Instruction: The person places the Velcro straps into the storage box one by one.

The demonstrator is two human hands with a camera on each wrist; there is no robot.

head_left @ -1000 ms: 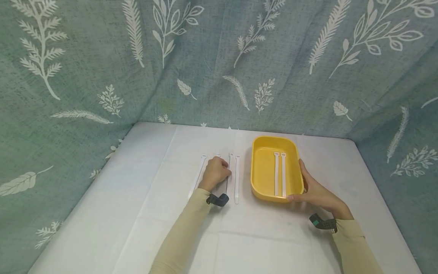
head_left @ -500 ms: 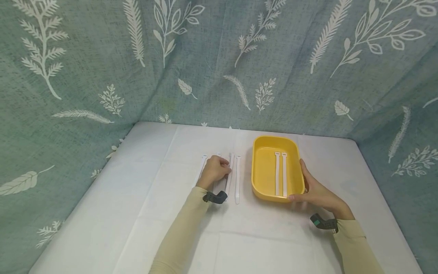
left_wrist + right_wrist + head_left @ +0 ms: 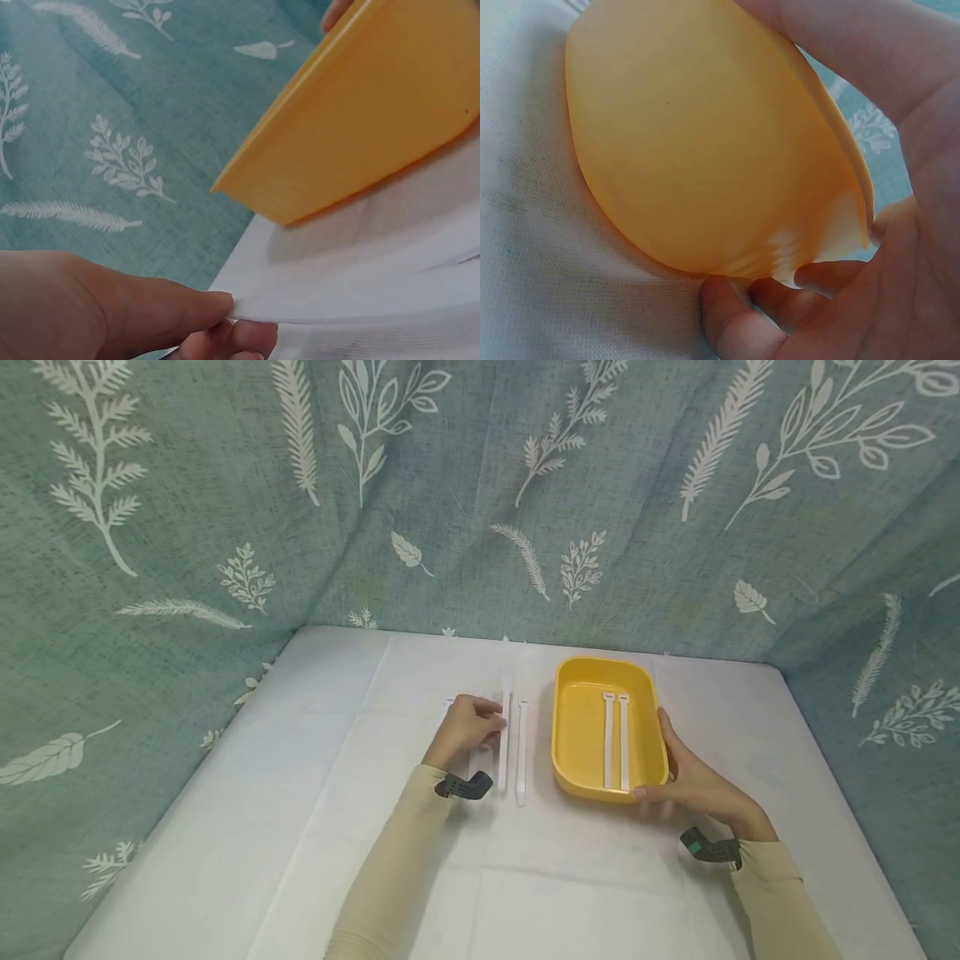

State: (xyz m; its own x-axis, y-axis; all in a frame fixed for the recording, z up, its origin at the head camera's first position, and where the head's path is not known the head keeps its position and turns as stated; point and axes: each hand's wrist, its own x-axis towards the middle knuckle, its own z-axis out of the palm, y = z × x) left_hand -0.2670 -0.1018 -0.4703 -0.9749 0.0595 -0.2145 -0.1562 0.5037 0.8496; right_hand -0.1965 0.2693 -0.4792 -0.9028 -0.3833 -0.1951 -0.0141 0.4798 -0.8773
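Left hand [image 3: 468, 724] pinches a white strap [image 3: 503, 747], right hand [image 3: 693, 785] grips a yellow tray [image 3: 577, 735] — two straps [image 3: 608, 739] inside, in head view only.

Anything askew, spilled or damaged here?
Nothing stands out: yellow tray upright, two white straps side by side inside, no visible spill or damage. Left hand pinches another strap; what's under that hand is hidden.

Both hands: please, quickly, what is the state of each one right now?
Left hand: closed, pinching a white strap between thumb and fingers.
Right hand: holding the yellow tray at its near right corner.
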